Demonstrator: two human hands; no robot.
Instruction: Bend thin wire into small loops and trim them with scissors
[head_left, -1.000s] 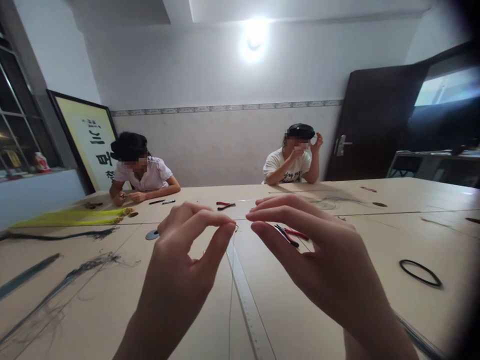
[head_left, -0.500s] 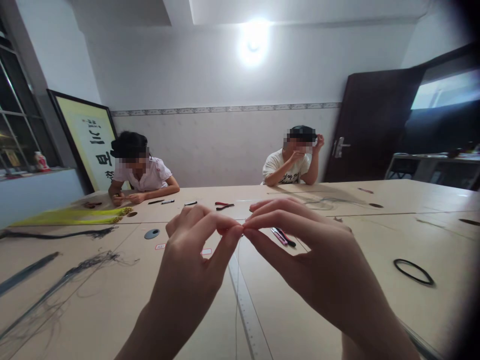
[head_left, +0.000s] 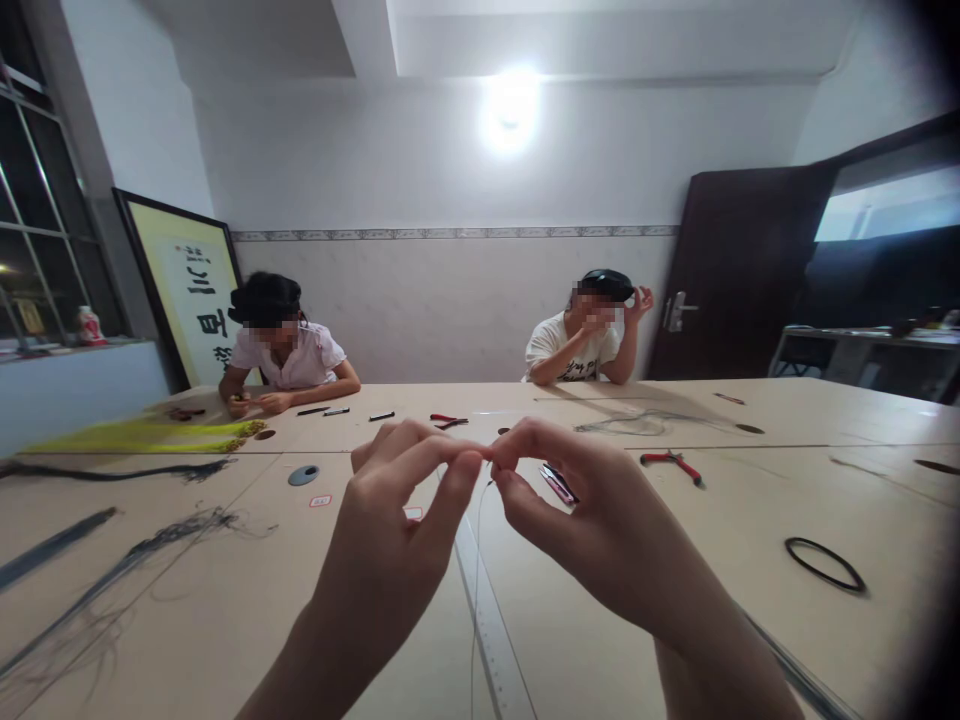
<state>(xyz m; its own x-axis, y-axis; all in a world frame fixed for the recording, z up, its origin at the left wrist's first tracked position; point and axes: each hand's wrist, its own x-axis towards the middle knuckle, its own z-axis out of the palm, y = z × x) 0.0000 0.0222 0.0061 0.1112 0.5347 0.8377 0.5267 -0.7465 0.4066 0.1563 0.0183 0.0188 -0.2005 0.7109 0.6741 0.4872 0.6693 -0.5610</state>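
Pale work table (head_left: 862, 490) — left hand (head_left: 386, 505) and right hand (head_left: 581, 510) raised, fingertips (head_left: 469, 463) touching.

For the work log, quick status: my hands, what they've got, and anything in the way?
Left hand and right hand pinching at the fingertips, fine thread hanging down. Long ruler lies beneath it. Small pink-and-black tool just beyond right hand.

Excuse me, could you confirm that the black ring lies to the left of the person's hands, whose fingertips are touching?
No, the head view shows the black ring to the right of the left hand and right hand, whose fingertips touch.
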